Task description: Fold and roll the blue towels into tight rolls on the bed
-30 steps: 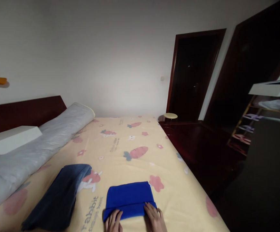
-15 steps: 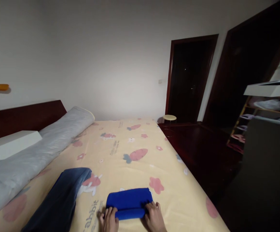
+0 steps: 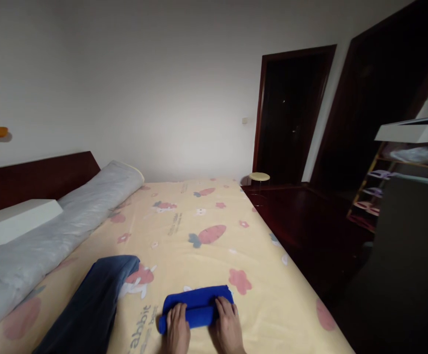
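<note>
A bright blue cloth (image 3: 198,314), partly rolled up from its near edge, lies on the bed in front of me. My left hand (image 3: 178,324) curls its fingers over the left part of the roll. On the right part, my right hand (image 3: 228,322) grips the roll the same way, fingers bent over its top. The cloth's far strip is still flat beyond the roll. My thumbs are mostly hidden. To the left, a dark blue denim garment (image 3: 92,300) lies apart from both hands.
The bed (image 3: 273,305) has a yellow sheet printed with carrots and flowers. A grey rolled mattress or quilt (image 3: 84,216) and a white box (image 3: 25,219) lie along the headboard (image 3: 40,174). Past the bed's right edge stand a stool (image 3: 259,176), a rack (image 3: 372,191) and a dark panel (image 3: 409,260).
Both hands have moved a little away from me, turning the near roll further over the cloth. The left hand has shifted inward from the cloth's left end. The flat strip is narrower.
</note>
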